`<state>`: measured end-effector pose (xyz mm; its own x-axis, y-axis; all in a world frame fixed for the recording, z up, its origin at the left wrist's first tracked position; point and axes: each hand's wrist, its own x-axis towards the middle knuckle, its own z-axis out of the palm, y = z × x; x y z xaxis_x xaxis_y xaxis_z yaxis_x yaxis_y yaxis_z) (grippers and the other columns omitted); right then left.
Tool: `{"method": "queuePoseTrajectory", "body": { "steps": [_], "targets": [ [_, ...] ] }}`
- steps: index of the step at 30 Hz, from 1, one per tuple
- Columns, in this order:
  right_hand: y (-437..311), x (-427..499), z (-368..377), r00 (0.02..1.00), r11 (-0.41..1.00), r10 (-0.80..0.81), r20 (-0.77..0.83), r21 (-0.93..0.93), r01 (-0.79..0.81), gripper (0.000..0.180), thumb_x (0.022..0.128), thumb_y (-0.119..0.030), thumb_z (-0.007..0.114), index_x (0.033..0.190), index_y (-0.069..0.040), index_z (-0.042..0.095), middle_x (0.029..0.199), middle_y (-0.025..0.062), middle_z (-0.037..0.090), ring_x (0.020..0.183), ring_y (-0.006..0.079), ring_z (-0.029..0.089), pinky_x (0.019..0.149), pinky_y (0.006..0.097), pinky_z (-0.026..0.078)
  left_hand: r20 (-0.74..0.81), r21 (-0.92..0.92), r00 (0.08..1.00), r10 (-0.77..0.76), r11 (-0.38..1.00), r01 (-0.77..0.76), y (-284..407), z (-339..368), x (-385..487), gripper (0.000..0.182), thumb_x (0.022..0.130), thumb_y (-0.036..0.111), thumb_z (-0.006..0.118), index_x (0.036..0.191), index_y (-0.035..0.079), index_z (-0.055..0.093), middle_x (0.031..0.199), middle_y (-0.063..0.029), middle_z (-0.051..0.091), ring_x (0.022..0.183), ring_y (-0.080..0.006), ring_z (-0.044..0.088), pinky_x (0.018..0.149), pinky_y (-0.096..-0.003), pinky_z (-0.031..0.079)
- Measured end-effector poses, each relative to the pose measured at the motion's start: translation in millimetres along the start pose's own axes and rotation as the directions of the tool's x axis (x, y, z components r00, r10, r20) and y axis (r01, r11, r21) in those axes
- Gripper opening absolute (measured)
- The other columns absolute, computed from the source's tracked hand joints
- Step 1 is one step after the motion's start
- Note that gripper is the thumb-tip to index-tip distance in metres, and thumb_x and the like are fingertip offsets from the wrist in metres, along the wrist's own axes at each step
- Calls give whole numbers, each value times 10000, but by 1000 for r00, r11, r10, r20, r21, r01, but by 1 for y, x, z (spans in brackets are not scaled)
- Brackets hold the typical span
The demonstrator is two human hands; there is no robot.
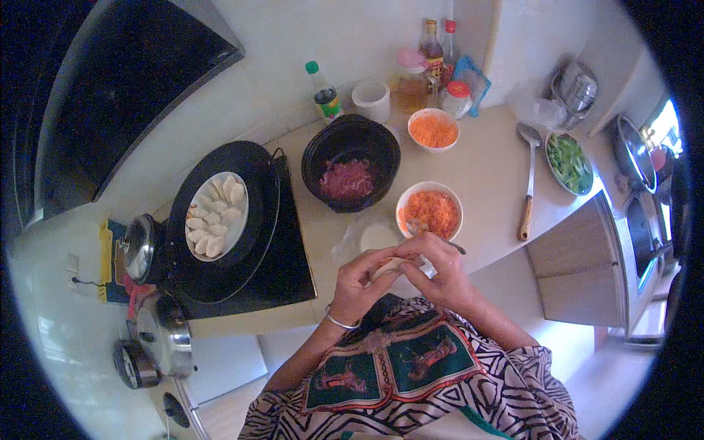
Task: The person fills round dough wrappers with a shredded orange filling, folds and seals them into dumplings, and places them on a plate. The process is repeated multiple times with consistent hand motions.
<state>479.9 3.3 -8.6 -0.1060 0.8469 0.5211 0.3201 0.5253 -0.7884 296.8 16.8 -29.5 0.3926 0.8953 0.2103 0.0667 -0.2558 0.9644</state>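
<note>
My left hand [355, 286] and my right hand [440, 272] pinch a dumpling wrapper [389, 268] between them, close to my body. Orange filling shows a little at its upper edge. Just beyond my hands, a stack of round wrappers [378, 237] lies in clear plastic. A white bowl of orange shredded filling [432, 213] stands beyond my right hand, with a metal spoon [457, 247] resting in it. To the left, folded dumplings [212, 223] sit on a white plate [242, 237] inside a black wok [258, 165]. A black bowl [385, 148] holds reddish minced meat [347, 179].
Another bowl of shredded carrot [433, 130] stands farther back, near bottles [432, 49] and jars [411, 82]. A spatula [529, 187] and a bowl of chopped greens [569, 162] lie at the right. The wok rests on a black cooktop [300, 269]; lidded pots [162, 333] stand left.
</note>
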Motion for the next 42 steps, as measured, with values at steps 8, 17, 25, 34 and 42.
{"method": "queuePoseTrajectory", "body": {
  "steps": [8, 17, 25, 34, 42],
  "targets": [
    [-1, 2, -13, 992, 993, 96, 83, 61, -101, 267, 806, -144, 715, 1028, -28, 620, 935, 116, 628, 871, 251, 602, 793, 357, 482, -42, -166, 996, -78, 984, 70, 10, -6, 3, 308, 811, 2, 667, 1115, -12, 614, 1109, -112, 637, 1041, -188, 601, 925, -303, 471],
    [6, 4, 3, 992, 987, 109, 57, 112, -115, 147, 794, -90, 710, 896, -31, 622, 876, 106, 629, 837, 247, 606, 788, 361, 476, -27, -67, 995, -96, 993, 94, 15, -12, 5, 239, 803, 25, 681, 1035, -3, 633, 1064, -92, 630, 992, -169, 604, 867, -287, 482],
    [6, 1, 12, 996, 991, 91, 17, 94, -93, 121, 794, -57, 701, 884, -20, 630, 861, 111, 631, 838, 249, 612, 760, 356, 490, -77, 81, 996, 51, 996, -45, 9, -11, 8, 138, 815, 62, 705, 929, -3, 664, 957, -76, 640, 866, -126, 613, 709, -250, 501],
    [8, -6, 9, 983, 981, 178, 53, 64, -181, 83, 838, -59, 675, 883, -5, 631, 849, 83, 633, 761, 194, 621, 698, 319, 497, -137, 64, 990, 22, 998, -13, 12, -10, 8, 159, 809, 75, 710, 943, 6, 659, 945, -71, 646, 864, -121, 611, 718, -252, 500],
    [11, -13, 8, 855, 658, 467, 226, 557, -507, 111, 887, -80, 650, 932, -4, 583, 853, 54, 628, 748, 119, 626, 673, 247, 510, -104, 154, 992, 67, 987, -50, 14, -9, 8, 156, 775, 80, 722, 911, 12, 685, 940, -76, 654, 829, -164, 633, 705, -281, 499]
  ]
}}
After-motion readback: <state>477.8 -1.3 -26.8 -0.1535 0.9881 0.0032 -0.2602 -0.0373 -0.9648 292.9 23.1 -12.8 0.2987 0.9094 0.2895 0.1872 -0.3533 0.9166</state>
